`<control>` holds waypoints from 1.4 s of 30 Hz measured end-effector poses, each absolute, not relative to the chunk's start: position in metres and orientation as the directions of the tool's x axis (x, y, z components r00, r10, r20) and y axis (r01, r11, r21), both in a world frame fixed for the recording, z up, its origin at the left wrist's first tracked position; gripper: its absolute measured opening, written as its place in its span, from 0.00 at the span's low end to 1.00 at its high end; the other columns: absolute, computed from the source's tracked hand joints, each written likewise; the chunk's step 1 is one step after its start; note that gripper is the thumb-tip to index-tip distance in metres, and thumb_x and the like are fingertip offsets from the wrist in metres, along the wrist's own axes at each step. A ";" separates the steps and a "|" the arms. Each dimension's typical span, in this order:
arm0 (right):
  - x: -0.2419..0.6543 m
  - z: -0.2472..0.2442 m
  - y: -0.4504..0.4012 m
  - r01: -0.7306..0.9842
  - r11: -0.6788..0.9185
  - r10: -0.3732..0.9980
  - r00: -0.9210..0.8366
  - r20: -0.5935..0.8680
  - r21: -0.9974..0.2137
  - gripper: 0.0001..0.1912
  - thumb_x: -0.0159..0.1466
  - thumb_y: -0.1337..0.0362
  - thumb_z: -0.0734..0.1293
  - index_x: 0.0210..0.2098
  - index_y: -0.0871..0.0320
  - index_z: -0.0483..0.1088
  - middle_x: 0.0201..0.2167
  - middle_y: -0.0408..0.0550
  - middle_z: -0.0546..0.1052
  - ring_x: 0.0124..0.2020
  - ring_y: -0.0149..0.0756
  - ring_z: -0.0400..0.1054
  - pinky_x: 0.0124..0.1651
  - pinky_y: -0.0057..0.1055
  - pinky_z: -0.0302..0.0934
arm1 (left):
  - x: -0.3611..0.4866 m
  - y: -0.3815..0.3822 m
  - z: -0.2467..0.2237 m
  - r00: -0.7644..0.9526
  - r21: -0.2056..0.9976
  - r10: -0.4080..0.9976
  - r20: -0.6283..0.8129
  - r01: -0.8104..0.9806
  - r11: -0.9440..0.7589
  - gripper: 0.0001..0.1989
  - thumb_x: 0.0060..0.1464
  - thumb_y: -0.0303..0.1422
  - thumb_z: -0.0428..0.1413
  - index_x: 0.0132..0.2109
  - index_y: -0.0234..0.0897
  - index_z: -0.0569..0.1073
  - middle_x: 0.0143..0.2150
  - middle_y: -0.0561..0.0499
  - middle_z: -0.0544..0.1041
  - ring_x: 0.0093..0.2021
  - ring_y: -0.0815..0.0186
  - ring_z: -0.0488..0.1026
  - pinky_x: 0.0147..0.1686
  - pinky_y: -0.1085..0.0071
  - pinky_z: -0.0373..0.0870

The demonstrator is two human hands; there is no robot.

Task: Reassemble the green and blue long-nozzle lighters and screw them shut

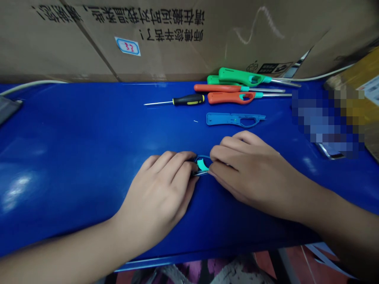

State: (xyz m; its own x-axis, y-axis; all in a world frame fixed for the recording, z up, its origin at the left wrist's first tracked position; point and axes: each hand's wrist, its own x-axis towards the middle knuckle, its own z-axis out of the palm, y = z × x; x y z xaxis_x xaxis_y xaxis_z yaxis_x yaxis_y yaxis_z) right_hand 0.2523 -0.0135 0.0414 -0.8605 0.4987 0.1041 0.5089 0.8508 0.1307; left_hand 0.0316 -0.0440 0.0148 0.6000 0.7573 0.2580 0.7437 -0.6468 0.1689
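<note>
Between my two hands is a blue lighter half with a teal trigger (202, 165) in its guard loop; most of it is hidden under my fingers. My left hand (161, 183) is closed on its left end, fingertips bent down. On its right end, the fingers of my right hand (242, 167) are closed too. Just beyond my right hand lies a loose blue half shell (225, 119) of a lighter handle, its hollow side up. A small thin metal piece (196, 121) lies left of that shell.
Behind lies a black and yellow screwdriver (188, 100). Beside it are orange lighters (220, 98) and green lighters (237, 75) with metal tubes. A cardboard box (166, 51) walls the back of the blue table (74, 157). A blurred-out phone-like item (331, 152) is at right, near a yellow-taped box (361, 102).
</note>
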 end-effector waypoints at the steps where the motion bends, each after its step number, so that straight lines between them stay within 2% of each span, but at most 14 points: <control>1: 0.252 0.041 -0.014 0.506 0.854 0.495 -0.862 0.104 0.125 0.11 0.70 0.72 0.60 0.33 0.57 0.71 0.34 0.49 0.72 0.37 0.41 0.59 0.39 0.41 0.51 | 0.032 -0.044 0.015 0.599 0.170 0.758 0.258 0.744 -0.646 0.08 0.67 0.33 0.52 0.45 0.34 0.74 0.53 0.43 0.78 0.46 0.52 0.75 0.38 0.57 0.66; 14: 0.251 0.042 -0.020 0.497 0.865 0.489 -0.866 0.103 0.072 0.10 0.71 0.71 0.60 0.37 0.58 0.72 0.37 0.50 0.73 0.40 0.45 0.61 0.41 0.43 0.53 | 0.031 -0.044 0.019 0.594 0.237 0.772 0.225 0.735 -0.635 0.06 0.68 0.34 0.53 0.44 0.36 0.72 0.51 0.45 0.78 0.45 0.53 0.75 0.38 0.57 0.67; 19: 0.250 0.042 -0.019 0.515 0.856 0.507 -0.853 0.123 0.042 0.10 0.70 0.71 0.60 0.36 0.58 0.72 0.36 0.48 0.72 0.38 0.43 0.61 0.40 0.42 0.52 | 0.031 -0.044 0.018 0.606 0.210 0.756 0.246 0.728 -0.652 0.06 0.68 0.33 0.52 0.43 0.35 0.72 0.52 0.44 0.78 0.45 0.53 0.74 0.39 0.57 0.67; 29: 0.255 0.039 -0.013 0.583 0.762 0.619 -0.783 0.054 -0.283 0.10 0.71 0.68 0.63 0.36 0.57 0.76 0.37 0.46 0.74 0.38 0.38 0.64 0.42 0.38 0.52 | 0.024 -0.049 0.012 0.677 0.102 0.680 0.282 0.684 -0.723 0.07 0.65 0.30 0.55 0.48 0.36 0.74 0.56 0.45 0.77 0.44 0.53 0.72 0.38 0.56 0.69; 33: 0.254 0.036 -0.012 0.592 0.694 0.655 -0.755 0.018 -0.409 0.10 0.71 0.67 0.63 0.36 0.56 0.76 0.37 0.45 0.74 0.38 0.36 0.65 0.43 0.37 0.53 | 0.021 -0.052 0.012 0.694 0.139 0.662 0.283 0.653 -0.745 0.08 0.64 0.28 0.55 0.49 0.34 0.75 0.57 0.44 0.77 0.46 0.52 0.73 0.39 0.56 0.73; 37: 0.254 0.035 -0.012 0.594 0.641 0.680 -0.733 0.001 -0.485 0.09 0.70 0.68 0.65 0.35 0.55 0.77 0.36 0.43 0.74 0.38 0.35 0.66 0.43 0.36 0.55 | 0.018 -0.054 0.012 0.705 0.170 0.637 0.311 0.618 -0.767 0.09 0.63 0.26 0.56 0.50 0.31 0.76 0.56 0.43 0.78 0.46 0.52 0.74 0.38 0.56 0.76; 42: 0.253 0.033 -0.008 0.618 0.496 0.753 -0.655 -0.052 -0.610 0.04 0.66 0.68 0.69 0.35 0.55 0.76 0.35 0.42 0.74 0.39 0.33 0.68 0.42 0.32 0.57 | 0.014 -0.054 0.013 0.724 0.213 0.601 0.338 0.564 -0.798 0.14 0.64 0.24 0.55 0.56 0.28 0.75 0.56 0.43 0.79 0.50 0.52 0.76 0.45 0.57 0.79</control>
State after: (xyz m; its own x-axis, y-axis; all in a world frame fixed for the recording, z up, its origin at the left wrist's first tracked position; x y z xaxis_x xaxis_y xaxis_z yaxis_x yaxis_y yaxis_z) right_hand 0.2529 -0.0083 0.0332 -0.6555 0.7534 -0.0518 0.6180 0.4957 -0.6102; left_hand 0.0139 -0.0544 0.0134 0.7238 0.6014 0.3383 0.5635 -0.7981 0.2132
